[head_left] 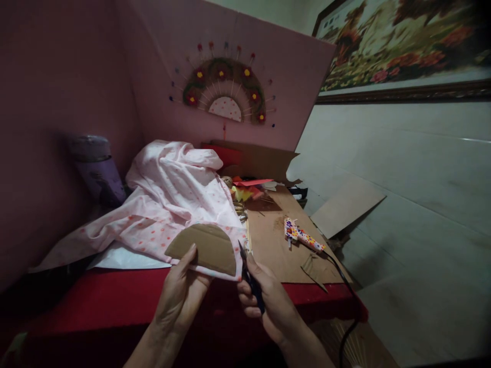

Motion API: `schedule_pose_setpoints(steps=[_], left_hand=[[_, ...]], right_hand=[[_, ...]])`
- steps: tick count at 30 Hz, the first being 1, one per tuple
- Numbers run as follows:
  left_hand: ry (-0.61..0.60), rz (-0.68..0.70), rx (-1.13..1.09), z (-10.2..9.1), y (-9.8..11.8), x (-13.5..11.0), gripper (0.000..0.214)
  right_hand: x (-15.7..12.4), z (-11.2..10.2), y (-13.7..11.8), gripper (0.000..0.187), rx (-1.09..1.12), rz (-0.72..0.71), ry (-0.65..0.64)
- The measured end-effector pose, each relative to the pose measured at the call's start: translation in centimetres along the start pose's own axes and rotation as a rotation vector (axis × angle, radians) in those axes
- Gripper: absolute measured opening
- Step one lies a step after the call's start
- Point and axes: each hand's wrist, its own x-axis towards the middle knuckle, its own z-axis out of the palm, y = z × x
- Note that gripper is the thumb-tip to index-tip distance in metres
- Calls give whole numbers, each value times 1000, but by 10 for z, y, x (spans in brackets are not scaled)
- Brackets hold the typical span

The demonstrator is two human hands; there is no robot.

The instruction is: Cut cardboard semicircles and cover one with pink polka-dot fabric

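A brown cardboard half-circle (209,250) lies against the pale pink dotted fabric (180,189), near the cloth's front edge. My left hand (184,283) pinches the cardboard and the cloth together, thumb on top and fingers underneath. In my right hand (266,294) is a pair of small dark scissors (251,278), wrapped by the fingers. Their blades point up and away from me, beside the right end of the half-circle at the fabric's edge. Whether the blades touch the cloth I cannot tell.
A flower-patterned glue gun (303,236) with a black cord rests on a cardboard sheet (268,260) at the right. A purple tumbler (97,171) stands at the left. Behind, a fan-shaped decoration (226,87) hangs on a pink board. Red cloth (115,296) covers the table.
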Motion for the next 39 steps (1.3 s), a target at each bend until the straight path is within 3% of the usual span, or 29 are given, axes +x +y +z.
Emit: schedule_pose_setpoints(steps=[11, 18, 24, 39], left_hand=[[8, -8, -5, 1, -2, 1, 39], [31, -3, -3, 1, -2, -1, 38], [6, 16, 11, -1, -2, 1, 40], [-6, -43, 31, -1, 5, -3, 44]], right_hand=[[4, 1, 0, 41, -41, -29, 28], [5, 4, 5, 47, -94, -125, 103], [8, 3, 9, 51, -155, -123, 167], [2, 1, -1, 44, -7, 19, 19]])
